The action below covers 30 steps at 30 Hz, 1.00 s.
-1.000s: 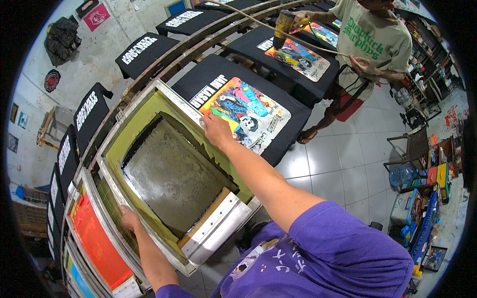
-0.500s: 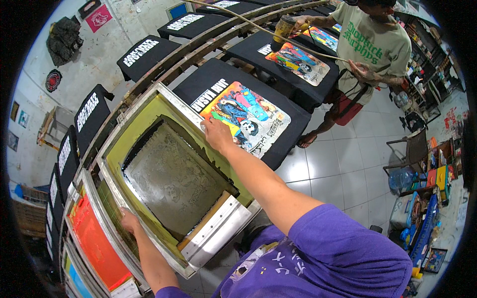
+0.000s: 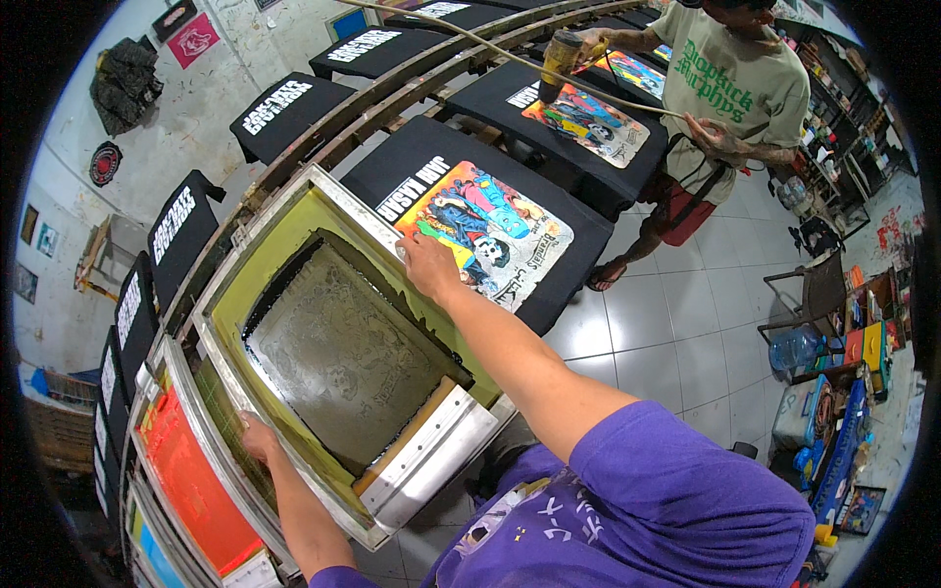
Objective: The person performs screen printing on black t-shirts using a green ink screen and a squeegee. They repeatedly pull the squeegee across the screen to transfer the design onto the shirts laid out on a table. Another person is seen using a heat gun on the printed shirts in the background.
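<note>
A silkscreen frame (image 3: 328, 186) with pale metal edges and yellow-green mesh lies in front of me. Dark grey ink (image 3: 343, 343) covers the middle of its mesh. My left hand (image 3: 258, 437) has its fingers closed around the frame's left side. On the opposite side, my right hand (image 3: 428, 265) grips the edge, fingers curled over it. Across the frame's near end rests a squeegee (image 3: 431, 453) with a wooden strip and a pale metal holder; neither hand touches it. Just right of the frame, a black shirt (image 3: 578, 235) bears a colourful print (image 3: 490, 230).
Another person (image 3: 735, 88) at the upper right holds a heat gun (image 3: 561, 64) over a printed shirt (image 3: 588, 125). A cable crosses above the shirts. More screens, one with red ink (image 3: 191, 480), stand at left. Black shirts line the rails (image 3: 333, 122). A chair (image 3: 809, 299) stands right.
Both my hands and the frame stay in place. The other person's heat gun has shifted slightly to the right over the printed shirt.
</note>
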Available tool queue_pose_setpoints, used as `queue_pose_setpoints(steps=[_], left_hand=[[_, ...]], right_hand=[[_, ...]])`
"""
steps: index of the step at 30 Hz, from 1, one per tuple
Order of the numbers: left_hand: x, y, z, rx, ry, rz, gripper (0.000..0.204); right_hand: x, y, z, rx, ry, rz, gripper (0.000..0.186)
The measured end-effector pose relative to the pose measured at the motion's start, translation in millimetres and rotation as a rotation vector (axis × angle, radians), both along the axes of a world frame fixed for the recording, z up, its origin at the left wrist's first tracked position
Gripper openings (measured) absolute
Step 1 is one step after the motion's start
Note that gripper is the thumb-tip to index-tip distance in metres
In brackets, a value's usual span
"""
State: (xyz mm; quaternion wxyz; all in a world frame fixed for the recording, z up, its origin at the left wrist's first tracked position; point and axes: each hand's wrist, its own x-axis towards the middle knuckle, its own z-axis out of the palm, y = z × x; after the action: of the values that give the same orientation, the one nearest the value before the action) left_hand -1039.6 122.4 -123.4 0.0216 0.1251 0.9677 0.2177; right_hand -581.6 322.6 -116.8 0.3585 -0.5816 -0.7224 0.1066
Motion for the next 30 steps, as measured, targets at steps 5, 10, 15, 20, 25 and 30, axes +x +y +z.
queue_pose_setpoints(steps=[5,10,15,20,25,30], left_hand=[[-11,-3,-8,0.018,0.039,-0.022,0.093],[-4,-1,-3,-0.023,0.042,-0.055,0.093],[-6,-3,-3,0.008,0.036,-0.027,0.092],[-3,0,-2,-0.036,0.077,-0.090,0.090],[-14,-4,-9,-0.007,0.047,-0.041,0.089],[-6,-1,-3,0.019,-0.021,-0.020,0.091]], right_hand=[[-2,0,0,0.008,0.019,0.003,0.016],[0,1,-2,-0.069,0.012,-0.001,0.020],[-1,-1,2,-0.056,0.011,0.007,0.021],[1,0,1,-0.053,0.025,-0.002,0.023],[-1,-4,9,-0.067,0.036,0.016,0.022],[1,-1,5,-0.084,0.021,0.015,0.023]])
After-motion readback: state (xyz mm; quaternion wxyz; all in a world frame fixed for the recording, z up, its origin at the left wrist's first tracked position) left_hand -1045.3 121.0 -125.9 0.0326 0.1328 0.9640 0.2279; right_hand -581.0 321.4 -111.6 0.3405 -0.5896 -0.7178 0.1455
